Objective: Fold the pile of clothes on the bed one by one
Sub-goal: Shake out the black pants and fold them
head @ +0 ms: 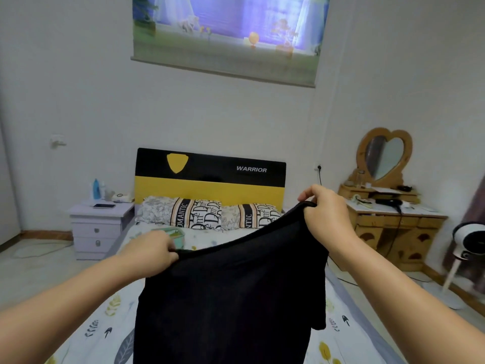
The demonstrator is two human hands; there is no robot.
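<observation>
**Black garment held up over the bed**

Both hands lift a black garment by its top edge above the bed. The left hand pinches the edge at about 9 o'clock of the cloth; the right hand grips a bunched corner higher up, near 1 o'clock, so the top edge slopes upward to the right. The fabric hangs down and covers the middle of the mattress from view, running off the bottom of the frame.

Beyond the cloth, at 12 o'clock, two patterned pillows lie against a black-and-yellow headboard. A small green box sits on the sheet just behind the left hand, partly hidden by it. At 10 o'clock stands a pale nightstand with a phone and bottles on top. At 3 o'clock a wooden dressing table carries a heart-shaped mirror, and a white fan stands at the right edge. A picture scroll hangs on the wall above.

Bare leaf-printed sheet shows on both sides of the garment, wider on the left; floor shows past both bed edges.
</observation>
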